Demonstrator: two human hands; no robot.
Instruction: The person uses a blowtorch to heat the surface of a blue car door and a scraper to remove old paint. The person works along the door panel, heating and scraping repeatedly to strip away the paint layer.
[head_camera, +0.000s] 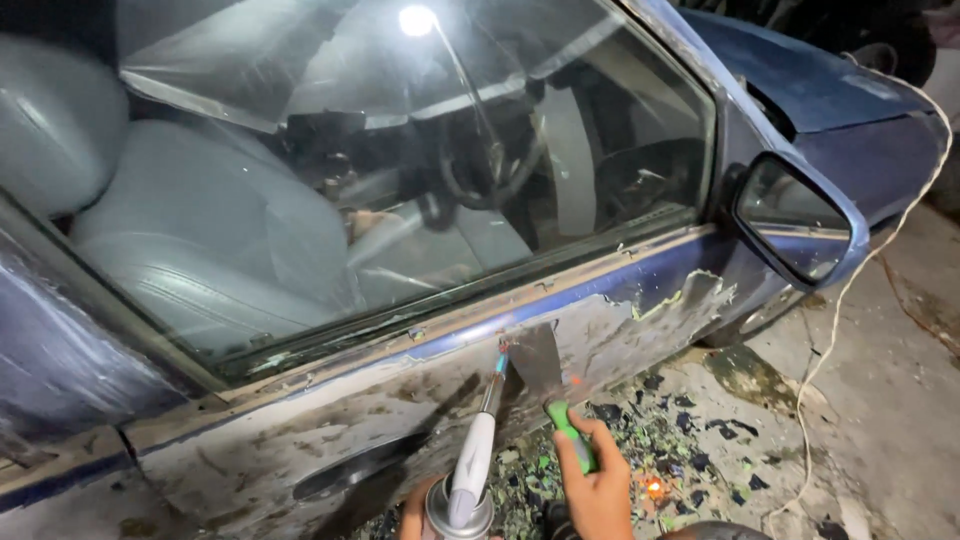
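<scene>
My right hand (597, 487) grips the green handle of a wide metal scraper (540, 362), whose blade lies flat against the upper part of a blue car door (300, 420). My left hand (415, 512), mostly cut off at the bottom edge, holds a gas torch (472, 468) on a silver canister; its nozzle points up at the door just left of the blade. Much of the door's paint is stripped to bare grey metal, with a blue strip left under the window.
The closed side window (400, 170) shows grey seats and a steering wheel. A blue side mirror (795, 220) sticks out at right. Paint flakes (680, 440) litter the concrete floor. A white cord (850, 290) trails over the bonnet to the ground.
</scene>
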